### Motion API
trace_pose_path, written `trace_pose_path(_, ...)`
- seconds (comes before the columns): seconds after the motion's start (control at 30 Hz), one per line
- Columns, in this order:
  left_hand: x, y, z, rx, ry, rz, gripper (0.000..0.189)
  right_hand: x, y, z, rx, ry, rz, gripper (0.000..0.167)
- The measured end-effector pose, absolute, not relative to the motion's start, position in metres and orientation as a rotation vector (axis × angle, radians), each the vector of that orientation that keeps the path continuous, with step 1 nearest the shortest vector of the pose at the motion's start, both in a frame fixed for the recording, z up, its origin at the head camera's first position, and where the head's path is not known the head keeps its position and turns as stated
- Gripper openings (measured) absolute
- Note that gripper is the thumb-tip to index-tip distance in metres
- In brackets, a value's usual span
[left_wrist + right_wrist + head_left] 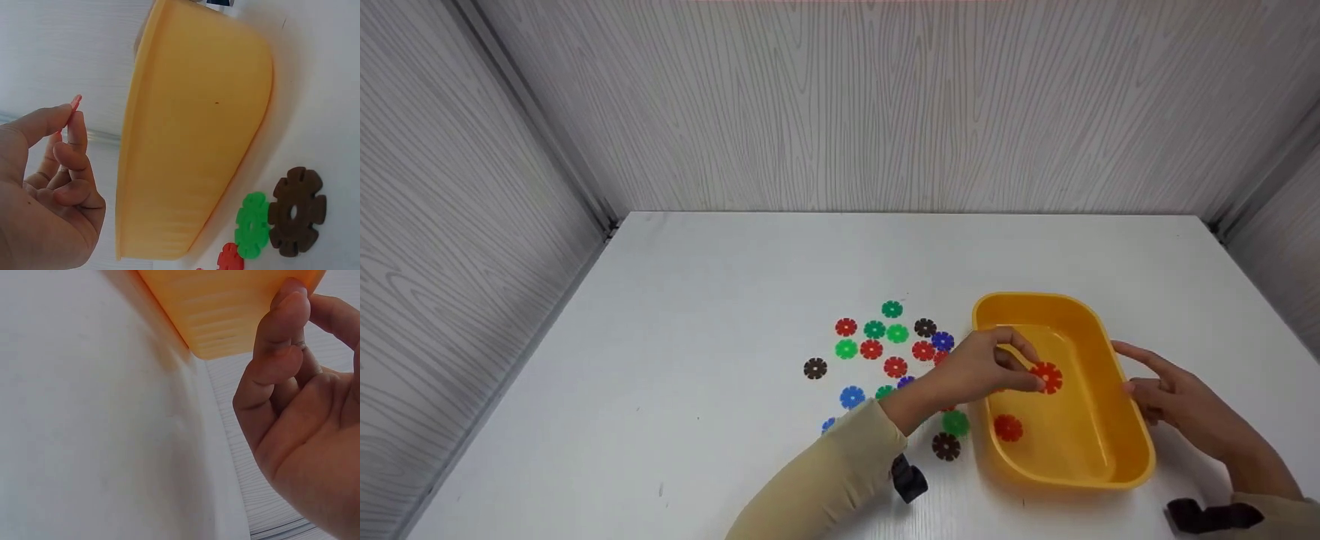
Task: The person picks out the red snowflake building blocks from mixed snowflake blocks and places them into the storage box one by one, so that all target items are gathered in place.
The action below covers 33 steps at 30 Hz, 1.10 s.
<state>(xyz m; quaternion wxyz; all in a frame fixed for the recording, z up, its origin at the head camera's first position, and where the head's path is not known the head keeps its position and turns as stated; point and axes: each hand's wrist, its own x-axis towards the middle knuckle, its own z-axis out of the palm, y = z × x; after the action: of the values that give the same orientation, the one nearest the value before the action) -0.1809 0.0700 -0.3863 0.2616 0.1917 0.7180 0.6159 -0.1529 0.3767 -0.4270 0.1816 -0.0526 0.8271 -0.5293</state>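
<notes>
In the head view my left hand (pixel 979 367) reaches over the yellow plastic tray (pixel 1136 457) from its left. It pinches a red notched disc (pixel 1048 377) between thumb and fingers, and the left wrist view shows that disc (pixel 76 103) nearly edge-on. Below it, another red disc (pixel 1009 427) lies on the tray's floor. My right hand (pixel 1185 409) is at the tray's right side, its thumb and fingers holding the rim. In the right wrist view, curled fingers (pixel 281 326) meet the outer wall.
Left of the tray, several flower-shaped discs in red, green, blue and brown lie scattered on the white table (pixel 660 337). A brown disc (pixel 946 446) and a green disc (pixel 955 423) are close by its left wall. Pale wood-grain panels (pixel 885 105) enclose the table.
</notes>
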Motion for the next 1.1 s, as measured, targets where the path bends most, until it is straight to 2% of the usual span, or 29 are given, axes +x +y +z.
trace_pose_path(0.3, -0.177, 0.07, -0.386, 0.601, 1.945, 1.603, 0.02, -0.153, 0.378, -0.426, -0.165, 2.333, -1.509, 0.055)
trace_pose_path(0.63, -0.192, 0.035, -0.386, 0.708, 2.069, 1.572, 0.023, -0.153, 0.379, -0.427, -0.164, 2.322, -1.511, 0.055)
trace_pose_path(1.1, -0.208, 0.003, -0.401, 0.759, 2.3, 1.135, 0.029, -0.154, 0.379, -0.427, -0.17, 2.323, -1.506, 0.054)
